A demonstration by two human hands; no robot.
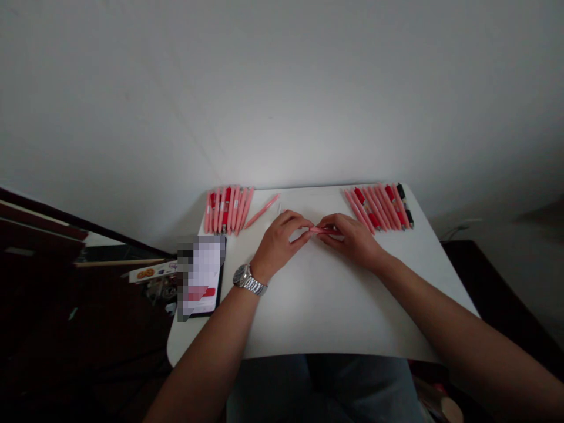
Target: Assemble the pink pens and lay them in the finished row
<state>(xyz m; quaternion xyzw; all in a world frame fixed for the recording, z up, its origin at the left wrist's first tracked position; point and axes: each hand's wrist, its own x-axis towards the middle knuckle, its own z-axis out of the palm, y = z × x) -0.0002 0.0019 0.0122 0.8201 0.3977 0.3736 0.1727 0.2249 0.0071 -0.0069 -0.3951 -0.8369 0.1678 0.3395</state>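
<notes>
Over the middle of the white table, my left hand (286,235) and my right hand (348,236) meet fingertip to fingertip around a pink pen (325,231). Thumb and forefinger of my left hand pinch its left end. The fingers of my right hand close round the rest and partly cover it. Beyond my left hand lies a single pink pen (262,211), set at a slant. A small whitish piece (279,207) shows just behind that hand, too small to name. A silver watch (249,279) circles my left wrist.
Several pink and red pens (227,208) lie side by side at the back left of the table (326,317). At the back right is another row of pens (381,207), with a black pen (406,205) at its end. A tablet-like device (202,276) rests along the left edge.
</notes>
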